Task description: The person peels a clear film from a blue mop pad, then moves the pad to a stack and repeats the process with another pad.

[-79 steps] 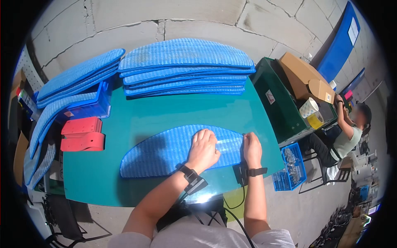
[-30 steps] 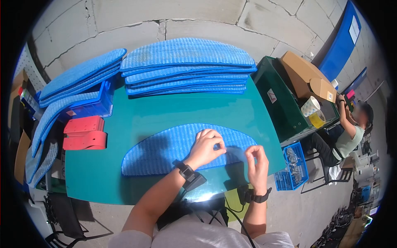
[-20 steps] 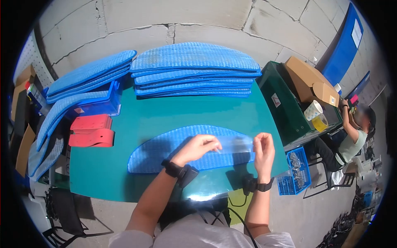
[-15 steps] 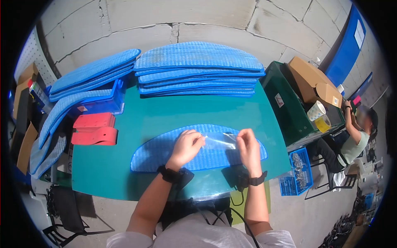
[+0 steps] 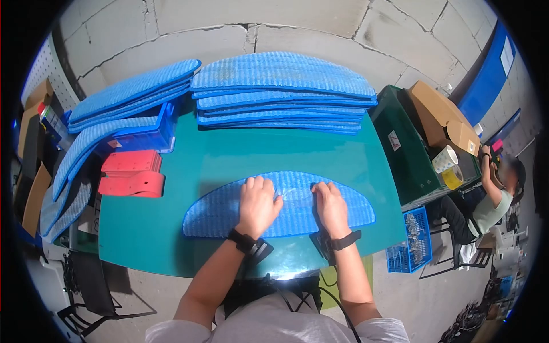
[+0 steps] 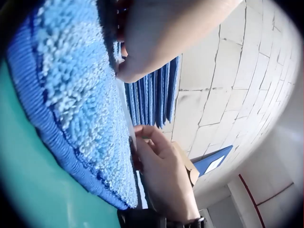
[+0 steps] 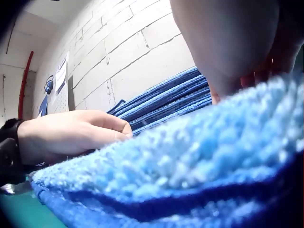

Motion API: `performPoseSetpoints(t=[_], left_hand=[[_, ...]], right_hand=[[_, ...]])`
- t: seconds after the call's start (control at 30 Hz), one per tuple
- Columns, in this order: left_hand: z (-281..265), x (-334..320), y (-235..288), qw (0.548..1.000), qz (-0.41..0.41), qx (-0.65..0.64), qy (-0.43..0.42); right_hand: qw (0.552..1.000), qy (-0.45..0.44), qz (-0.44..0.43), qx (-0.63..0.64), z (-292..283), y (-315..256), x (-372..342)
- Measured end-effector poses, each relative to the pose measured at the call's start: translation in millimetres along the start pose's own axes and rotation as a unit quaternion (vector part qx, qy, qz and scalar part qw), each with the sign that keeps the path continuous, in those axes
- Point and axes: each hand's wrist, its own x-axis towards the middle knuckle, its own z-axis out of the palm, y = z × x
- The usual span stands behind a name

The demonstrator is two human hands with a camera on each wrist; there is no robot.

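A blue half-moon mop pad (image 5: 214, 214) with ribbed pile and a darker blue bound edge lies flat on the green table (image 5: 143, 240). Low over its middle, a strip of clear plastic film (image 5: 294, 194) stretches between both hands. My left hand (image 5: 258, 207) pinches the left end with thumb and fingers, knuckles up. The other end is pinched by my right hand (image 5: 331, 210). In the left wrist view the film (image 6: 126, 109) shows as a thin pale band close over the pile. The right wrist view has the pad's fluffy edge (image 7: 180, 156) near, the fingertips partly hidden.
Behind stands a tall stack of matching pads (image 5: 283, 91). More pads (image 5: 131, 94) lie over a blue bin (image 5: 166, 131) at the left, beside red strips (image 5: 131, 174). A green crate (image 5: 400, 148) with a cardboard box (image 5: 437, 114) stands right, where a seated person (image 5: 486, 200) works.
Both hands lifted the clear film off the pad's right part, brought it left, and lowered it over the middle. The pad now appears slightly further right in view.
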Motion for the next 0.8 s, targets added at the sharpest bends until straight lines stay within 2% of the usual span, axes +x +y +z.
performPoseSetpoints(t=[0.13, 0.2, 0.4, 0.47, 0.6, 0.73, 0.8], left_hand=[[-4.3, -0.4, 1.0, 0.998, 0.023, -0.058, 0.014], [0.9, -1.2, -1.5, 0.992, 0.104, -0.073, -0.009], [-3.1, -5.1, -2.0, 0.997, 0.029, -0.073, 0.007], [-6.3, -6.2, -5.9, 0.998, 0.021, -0.065, 0.005], [-9.9, -5.9, -4.9, 0.998, 0.007, -0.061, -0.013], [-9.6, -2.4, -3.3, 0.995, 0.054, -0.081, 0.011], [-8.6, -0.1, 5.8, 0.984, 0.106, -0.141, -0.012]], right_hand=[[1.0, -0.009, 0.005, -0.014, -1.4, -3.0, -0.1], [1.0, -0.013, 0.008, -0.013, -2.3, -7.6, 0.6], [0.999, -0.032, 0.026, -0.023, -2.4, -6.4, -0.4], [0.998, -0.036, 0.019, 0.043, -0.1, 3.9, -0.9], [0.998, -0.05, 0.024, 0.042, -3.8, 3.7, -1.0], [0.996, -0.063, 0.039, 0.042, -6.1, 2.0, -0.1], [0.995, -0.075, 0.053, 0.042, -6.4, -2.7, 0.8]])
